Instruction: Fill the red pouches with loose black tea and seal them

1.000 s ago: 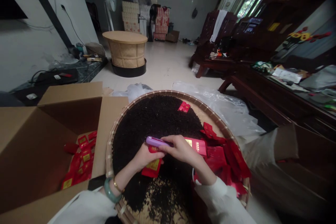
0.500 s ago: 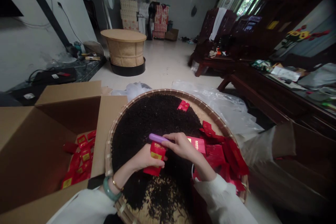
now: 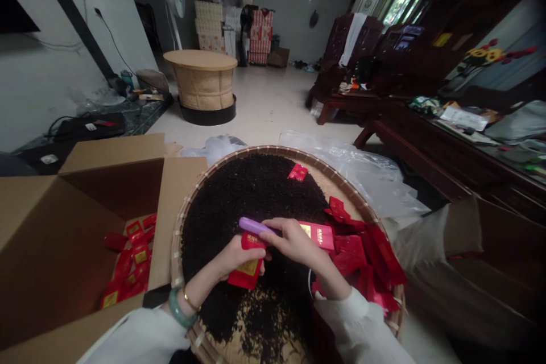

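My left hand [image 3: 235, 257] is closed round a small red packet [image 3: 246, 274] with a yellow label, held over the dark loose tea leaves [image 3: 239, 187]. In my right hand [image 3: 292, 240] is a light purple stick-shaped tool [image 3: 252, 226], gripped near one end, its length lying across the top of the packet. What kind of tool it is I cannot make out. The leaves lie in a wide round woven bamboo tray [image 3: 176, 244]. Right of my right hand, a heap of red packets [image 3: 352, 253] rests in the tray. One more red packet [image 3: 297, 172] lies on the leaves at the back.
An open cardboard box [image 3: 183, 193] with several red packets inside stands left of the tray. Clear plastic sheeting [image 3: 367, 173] spreads behind and right of it. Another box [image 3: 503, 250] is at the right. A round wicker table [image 3: 200, 60] and a dark wooden bench [image 3: 418, 148] stand further back.
The red packet in my left hand has tilted and moved slightly down and left, my thumb now higher across it. The purple tool has shifted slightly left.
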A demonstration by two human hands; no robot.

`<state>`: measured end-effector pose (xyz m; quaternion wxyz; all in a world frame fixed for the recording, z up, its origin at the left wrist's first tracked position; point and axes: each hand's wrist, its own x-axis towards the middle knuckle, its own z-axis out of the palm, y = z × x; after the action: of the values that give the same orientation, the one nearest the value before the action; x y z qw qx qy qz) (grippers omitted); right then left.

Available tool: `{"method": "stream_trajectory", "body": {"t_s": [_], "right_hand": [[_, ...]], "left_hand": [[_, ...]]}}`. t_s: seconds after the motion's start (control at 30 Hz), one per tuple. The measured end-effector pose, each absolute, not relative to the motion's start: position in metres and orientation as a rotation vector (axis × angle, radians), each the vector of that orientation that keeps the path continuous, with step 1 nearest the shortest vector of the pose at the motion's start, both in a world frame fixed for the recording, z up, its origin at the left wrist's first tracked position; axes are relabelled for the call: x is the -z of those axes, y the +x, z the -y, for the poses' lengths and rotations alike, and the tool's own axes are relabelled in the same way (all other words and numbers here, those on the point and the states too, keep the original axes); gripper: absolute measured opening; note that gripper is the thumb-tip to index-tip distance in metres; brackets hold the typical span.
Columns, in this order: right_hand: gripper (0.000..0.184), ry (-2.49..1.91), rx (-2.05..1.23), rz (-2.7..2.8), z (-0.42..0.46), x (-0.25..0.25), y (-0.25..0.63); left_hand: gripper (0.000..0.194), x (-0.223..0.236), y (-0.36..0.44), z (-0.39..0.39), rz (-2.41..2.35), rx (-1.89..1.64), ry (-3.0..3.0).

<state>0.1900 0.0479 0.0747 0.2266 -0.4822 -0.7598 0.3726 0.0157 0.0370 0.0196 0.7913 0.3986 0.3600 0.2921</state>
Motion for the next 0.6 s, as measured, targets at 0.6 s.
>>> {"method": "stream_trajectory", "body": {"t_s": [0.6], "right_hand": [[0.022,-1.302,-1.045,2.128,-0.0488,-0.0733,0.1946]], "left_hand": [[0.041,-0.0195,0.0177,-0.0350,-0.836,-0.546,0.959]]}}
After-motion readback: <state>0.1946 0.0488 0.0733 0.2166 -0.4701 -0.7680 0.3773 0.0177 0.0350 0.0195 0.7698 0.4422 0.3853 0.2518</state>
